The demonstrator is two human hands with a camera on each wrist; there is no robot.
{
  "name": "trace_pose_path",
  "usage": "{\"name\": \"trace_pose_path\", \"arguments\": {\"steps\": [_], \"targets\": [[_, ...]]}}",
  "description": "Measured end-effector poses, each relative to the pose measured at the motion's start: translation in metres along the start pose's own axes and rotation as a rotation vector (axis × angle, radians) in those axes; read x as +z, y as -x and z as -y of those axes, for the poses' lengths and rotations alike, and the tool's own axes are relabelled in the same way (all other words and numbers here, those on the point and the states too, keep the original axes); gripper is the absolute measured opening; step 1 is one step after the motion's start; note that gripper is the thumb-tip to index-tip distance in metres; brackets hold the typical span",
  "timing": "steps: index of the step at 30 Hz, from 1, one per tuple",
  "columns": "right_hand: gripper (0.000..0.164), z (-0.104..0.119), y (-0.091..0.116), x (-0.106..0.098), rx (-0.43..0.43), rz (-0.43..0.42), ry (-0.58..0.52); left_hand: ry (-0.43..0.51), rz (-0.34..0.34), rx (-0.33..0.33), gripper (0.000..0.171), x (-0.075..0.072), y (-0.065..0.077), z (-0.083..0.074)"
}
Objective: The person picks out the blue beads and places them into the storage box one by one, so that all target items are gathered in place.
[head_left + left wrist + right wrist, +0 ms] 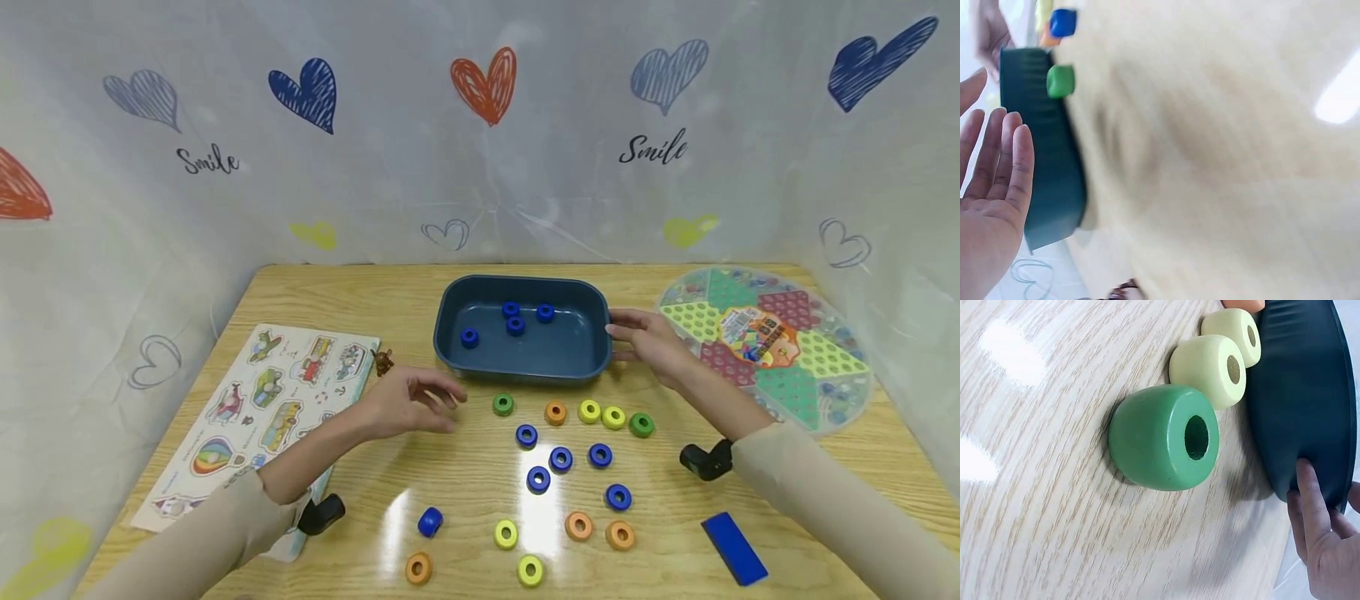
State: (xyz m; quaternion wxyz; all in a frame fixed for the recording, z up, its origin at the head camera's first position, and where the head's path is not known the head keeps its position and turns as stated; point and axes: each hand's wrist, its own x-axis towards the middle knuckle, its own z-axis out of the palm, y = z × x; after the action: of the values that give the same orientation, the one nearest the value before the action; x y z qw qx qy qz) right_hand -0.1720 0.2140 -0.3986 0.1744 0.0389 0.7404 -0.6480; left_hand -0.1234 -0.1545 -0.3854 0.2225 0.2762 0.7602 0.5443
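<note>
A dark teal plastic bin (525, 364) stands at the back middle of the wooden table, with several blue ring beads (545, 313) inside. My right hand (651, 342) touches its right end; in the right wrist view, nearly straight fingers (1313, 500) lie against the outer wall. My left hand (416, 402) hovers off the front left corner, holding nothing, its fingers loosely bent. Closest to it on the table is a green bead (502, 405). Another green bead (1163, 437) and two yellow beads (1210, 369) sit in front of the bin near my right hand.
More blue beads (560, 459), orange beads (578, 526) and yellow beads (530, 571) lie scattered nearer me. A picture puzzle board (255, 417) is at left, beside a small brown figurine (382, 362). At right are a round game board (765, 342) and a blue block (735, 548).
</note>
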Motion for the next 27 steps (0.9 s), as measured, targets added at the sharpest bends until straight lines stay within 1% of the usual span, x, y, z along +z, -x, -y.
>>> {"name": "trace_pose_path", "arguments": {"steps": [4,7,9,12,15,19,24,27], "targets": [[0.048,0.0,-0.001,-0.001,0.01,-0.002,0.0,0.036,0.046,-0.02,0.036,0.012,0.025,0.008],[0.048,-0.001,-0.002,0.0,0.022,-0.004,-0.002,0.089,0.085,-0.025,0.036,0.023,0.045,0.017],[0.048,-0.001,-0.002,0.0,0.023,-0.005,-0.003,0.127,0.092,-0.022,0.036,0.03,0.057,0.022],[0.048,0.0,-0.002,-0.002,0.016,-0.005,0.008,0.148,0.075,-0.012,0.036,0.038,0.071,0.027],[0.048,0.002,-0.003,-0.004,0.01,-0.011,0.022,0.127,0.043,-0.016,0.035,0.045,0.081,0.028],[0.048,0.005,-0.003,-0.004,0.015,-0.017,0.028,0.091,0.019,-0.021,0.034,0.051,0.089,0.031],[0.049,0.004,-0.002,-0.001,0.019,-0.011,0.033,0.015,0.001,-0.014,0.031,0.056,0.095,0.034],[0.049,0.003,-0.001,0.0,0.02,-0.005,0.035,-0.021,0.002,-0.009,0.029,0.058,0.096,0.033]]}}
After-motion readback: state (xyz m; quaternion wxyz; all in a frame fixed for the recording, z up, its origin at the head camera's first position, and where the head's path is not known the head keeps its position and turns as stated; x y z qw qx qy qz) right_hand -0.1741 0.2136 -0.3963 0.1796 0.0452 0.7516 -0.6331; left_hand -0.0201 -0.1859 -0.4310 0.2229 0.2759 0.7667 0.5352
